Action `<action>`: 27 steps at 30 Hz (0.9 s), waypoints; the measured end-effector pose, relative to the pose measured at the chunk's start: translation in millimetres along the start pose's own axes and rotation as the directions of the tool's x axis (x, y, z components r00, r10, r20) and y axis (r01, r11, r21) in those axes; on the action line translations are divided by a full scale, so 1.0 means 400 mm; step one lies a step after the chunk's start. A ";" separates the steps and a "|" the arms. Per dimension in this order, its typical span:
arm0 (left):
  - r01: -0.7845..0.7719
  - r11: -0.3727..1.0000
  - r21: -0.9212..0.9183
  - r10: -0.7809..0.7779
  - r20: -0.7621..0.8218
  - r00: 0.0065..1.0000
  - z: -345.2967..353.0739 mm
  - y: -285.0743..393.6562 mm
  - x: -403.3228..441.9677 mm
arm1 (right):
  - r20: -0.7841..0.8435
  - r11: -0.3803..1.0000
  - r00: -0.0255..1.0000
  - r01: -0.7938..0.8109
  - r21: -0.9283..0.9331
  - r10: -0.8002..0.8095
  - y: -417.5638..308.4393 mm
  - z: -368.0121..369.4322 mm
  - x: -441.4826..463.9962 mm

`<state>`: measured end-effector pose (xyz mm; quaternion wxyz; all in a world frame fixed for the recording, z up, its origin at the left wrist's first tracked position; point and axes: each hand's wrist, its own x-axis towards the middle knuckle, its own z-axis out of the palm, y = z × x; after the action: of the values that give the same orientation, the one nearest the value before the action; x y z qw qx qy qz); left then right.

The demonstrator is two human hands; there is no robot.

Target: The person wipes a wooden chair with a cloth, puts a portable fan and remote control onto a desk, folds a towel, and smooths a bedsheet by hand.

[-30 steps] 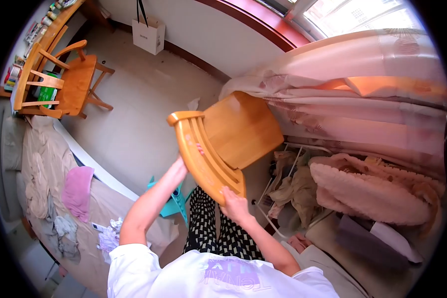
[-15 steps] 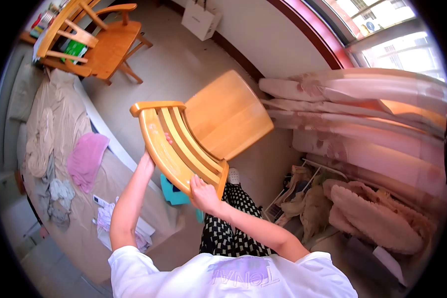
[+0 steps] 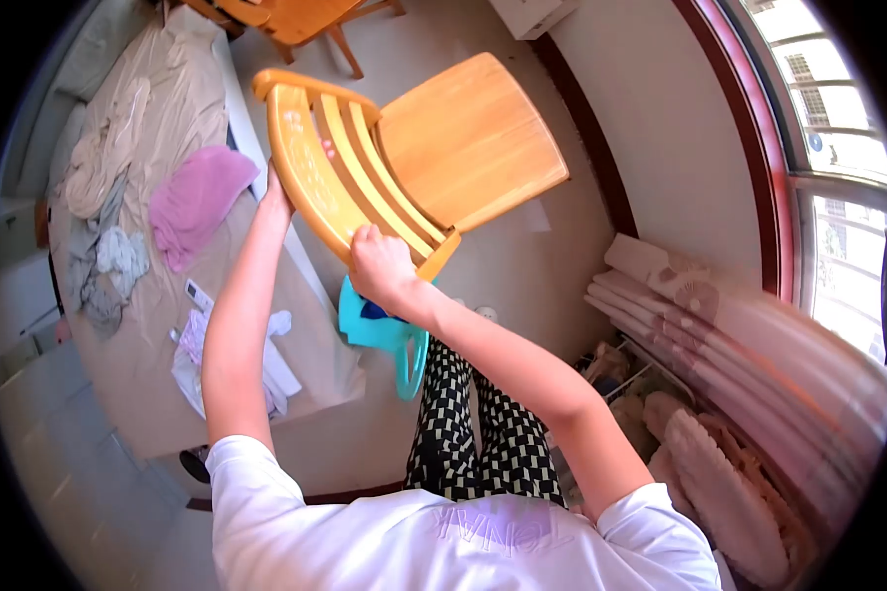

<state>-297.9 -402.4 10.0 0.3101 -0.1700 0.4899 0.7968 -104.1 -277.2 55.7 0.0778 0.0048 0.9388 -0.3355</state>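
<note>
A light wooden chair (image 3: 473,143) is held out in front of me, its slatted back nearest my body and its flat seat beyond. My right hand (image 3: 379,264) is wrapped round the top rail near its right end. On the rail's left side is my left hand (image 3: 279,192), mostly hidden beneath the wood, with fingertips showing between the slats. Just below the chair back, partly covered by it, a turquoise plastic stool (image 3: 384,335) stands on the floor by my legs.
Left of me lies a bed (image 3: 306,379) with a pink cloth (image 3: 197,202), crumpled clothes and a white remote (image 3: 198,295). Another wooden chair (image 3: 301,18) is at the top. To the right are a curtain (image 3: 700,325), a window and a rack with a fluffy pink item (image 3: 724,492).
My view has turned right, and the held chair has moved farther out from my body. Both hands have kept their hold. More of the turquoise stool shows.
</note>
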 end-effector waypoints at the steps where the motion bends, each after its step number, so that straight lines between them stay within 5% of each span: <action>1: -0.008 1.000 0.013 0.007 0.026 1.000 -0.018 0.006 -0.010 | 0.013 1.000 1.000 -0.012 -0.013 0.012 -0.018 0.010 0.021; 5: -0.058 0.994 0.093 0.070 -0.131 0.989 -0.116 -0.028 -0.059 | -0.032 0.999 0.999 -0.032 -0.036 0.031 -0.039 0.055 0.077; 10: 0.012 1.000 -0.011 -0.014 -0.166 0.986 -0.544 -0.542 -0.061 | -0.044 0.998 0.997 -0.060 0.035 0.061 -0.026 0.014 0.056; 11: 0.237 0.967 0.092 -0.170 -0.461 0.871 -0.474 -0.571 -0.137 | 0.063 0.980 0.992 -0.120 0.157 0.111 -0.025 -0.022 0.052; 12: 0.338 0.911 0.235 -0.207 -0.448 0.870 -0.539 -0.677 -0.161 | 0.172 0.942 0.973 -0.196 0.272 0.153 -0.014 -0.049 0.048; 14: 0.527 0.695 0.490 -0.170 -0.600 0.782 -0.639 -0.892 -0.171 | 0.184 0.471 0.962 -0.259 0.843 0.200 0.094 -0.006 0.027; 16: 0.486 0.725 0.489 -0.054 -0.662 0.747 -0.622 -1.004 -0.202 | 0.153 0.478 0.945 -0.281 0.832 0.289 0.175 0.005 -0.020; 18: 0.349 0.766 0.540 0.017 -0.560 0.828 -0.647 -1.112 -0.184 | 0.162 0.481 0.907 -0.350 0.804 0.389 0.261 0.049 -0.080; 24: 0.117 0.990 0.076 -0.059 -0.526 0.848 -0.577 -1.209 -0.140 | 0.395 0.247 0.732 -0.598 0.762 0.555 0.461 0.233 -0.315; 27: 0.319 0.947 -0.021 -0.286 -0.505 0.815 -0.670 -1.272 -0.090 | 0.467 0.164 0.664 -0.660 0.733 0.584 0.535 0.306 -0.421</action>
<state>56.5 -485.1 -436.7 0.3001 -0.4366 0.5455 0.6495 92.8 -181.1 -147.2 0.2294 0.4130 0.5420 -0.6950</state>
